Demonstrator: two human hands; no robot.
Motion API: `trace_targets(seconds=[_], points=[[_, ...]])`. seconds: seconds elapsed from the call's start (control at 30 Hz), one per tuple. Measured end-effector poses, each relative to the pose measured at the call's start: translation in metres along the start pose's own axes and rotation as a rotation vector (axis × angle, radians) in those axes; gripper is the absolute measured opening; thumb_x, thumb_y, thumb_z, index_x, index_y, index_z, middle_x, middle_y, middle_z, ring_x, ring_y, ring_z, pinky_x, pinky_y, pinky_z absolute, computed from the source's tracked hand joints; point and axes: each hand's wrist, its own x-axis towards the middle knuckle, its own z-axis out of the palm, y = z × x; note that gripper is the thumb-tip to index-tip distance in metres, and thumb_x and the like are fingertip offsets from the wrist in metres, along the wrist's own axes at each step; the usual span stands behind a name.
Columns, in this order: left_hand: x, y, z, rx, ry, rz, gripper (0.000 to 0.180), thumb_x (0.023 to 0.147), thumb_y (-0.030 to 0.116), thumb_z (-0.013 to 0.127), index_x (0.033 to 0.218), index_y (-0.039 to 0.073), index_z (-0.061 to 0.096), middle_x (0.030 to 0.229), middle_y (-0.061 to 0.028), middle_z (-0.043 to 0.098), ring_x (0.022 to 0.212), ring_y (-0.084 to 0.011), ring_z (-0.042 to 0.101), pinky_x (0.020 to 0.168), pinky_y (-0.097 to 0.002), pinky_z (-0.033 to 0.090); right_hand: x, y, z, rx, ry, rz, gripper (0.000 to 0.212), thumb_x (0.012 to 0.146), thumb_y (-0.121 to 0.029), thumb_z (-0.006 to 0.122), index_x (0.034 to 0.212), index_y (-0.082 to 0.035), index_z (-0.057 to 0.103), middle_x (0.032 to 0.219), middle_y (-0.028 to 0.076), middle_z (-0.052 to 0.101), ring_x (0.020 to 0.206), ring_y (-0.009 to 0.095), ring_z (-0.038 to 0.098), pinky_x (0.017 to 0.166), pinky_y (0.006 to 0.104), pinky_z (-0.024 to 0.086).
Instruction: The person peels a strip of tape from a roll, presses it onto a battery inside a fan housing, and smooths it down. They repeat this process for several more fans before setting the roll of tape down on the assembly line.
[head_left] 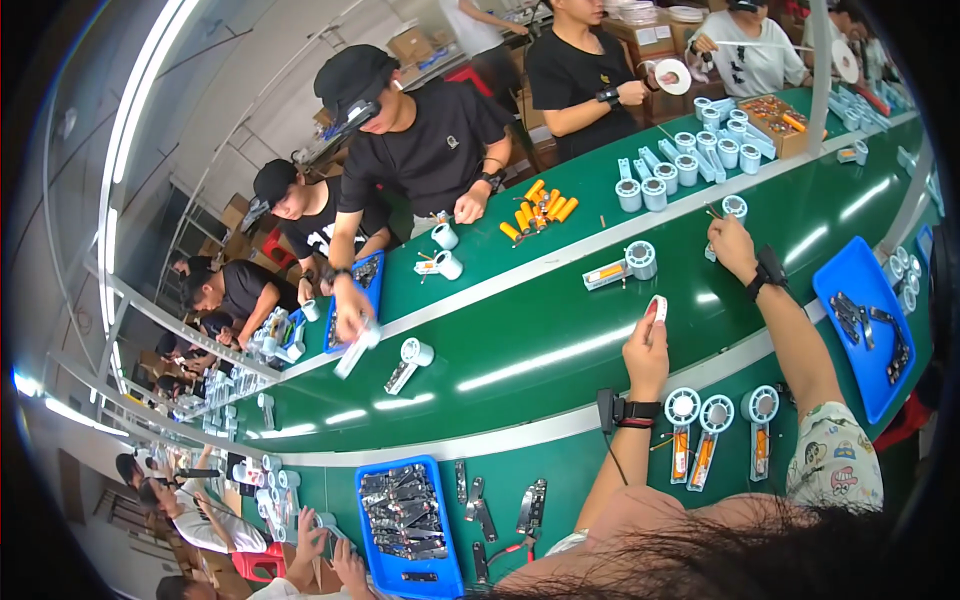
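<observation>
My left hand [645, 358] is closed around a narrow white roll [656, 309], seen nearly edge-on, that looks like tape. Farther out to the right, my right hand [733, 247] grips the handle of a pale blue handheld fan housing [735, 207] over the green belt; my fingers hide much of the handle. Left of that hand, another fan housing [640, 260] lies on the belt with an orange battery in its open handle. Close to my body, three more fan housings [716, 412] lie side by side, orange batteries showing in their handles.
At my right stands a blue tray [868, 325] with dark parts; another blue tray [408, 520] of black strips is at my left, near red-handled pliers [520, 546]. Across the belt, co-workers sit by orange batteries [540, 210] and rows of fan housings. A co-worker's hand [352, 310] reaches over the belt.
</observation>
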Motion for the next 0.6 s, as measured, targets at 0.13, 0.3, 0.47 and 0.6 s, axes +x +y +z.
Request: trace_targets(seconds=[0.13,0.3,0.47,0.6], points=[[0.001,-0.004,-0.002,0.042,0.028,0.117,0.022,0.1,0.016,0.059,0.111,-0.001,0.067,0.077,0.0008,0.062,0.067,-0.0034,0.051,0.058,-0.0208,0.039,-0.004,-0.016,-0.005,-0.004,0.038,-0.037,0.018,0.091,-0.02,0.056,0.085,-0.008,0.067,0.1,0.018,0.059,0.089,0.042,0.064,0.079,0.0502,0.051],[0.007,0.008,-0.006,0.19,0.074,0.128,0.022,0.099,0.018,0.06,0.107,0.0,0.068,0.08,0.0006,0.063,0.073,-0.0032,0.052,0.063,-0.0208,0.041,0.006,0.003,0.025,-0.007,0.049,-0.17,0.015,0.093,-0.015,0.054,0.089,-0.008,0.066,0.1,0.018,0.059,0.088,0.042,0.063,0.077,0.05,0.051],[0.01,-0.008,-0.004,-0.023,0.048,0.141,0.022,0.099,0.018,0.058,0.108,0.0,0.067,0.076,0.0031,0.058,0.067,-0.0038,0.047,0.058,-0.0225,0.037,-0.013,-0.009,0.018,0.057,0.116,-0.292,0.013,0.096,-0.012,0.053,0.095,-0.005,0.064,0.098,0.017,0.057,0.087,0.039,0.061,0.076,0.0465,0.051],[0.011,-0.012,-0.009,-0.118,-0.005,0.062,0.022,0.099,0.017,0.055,0.108,0.0,0.066,0.074,0.0043,0.053,0.066,-0.0035,0.044,0.056,-0.0221,0.034,-0.011,-0.004,0.029,0.122,0.095,-0.339,0.01,0.094,-0.009,0.055,0.098,-0.004,0.064,0.098,0.015,0.057,0.084,0.035,0.062,0.075,0.0428,0.051]])
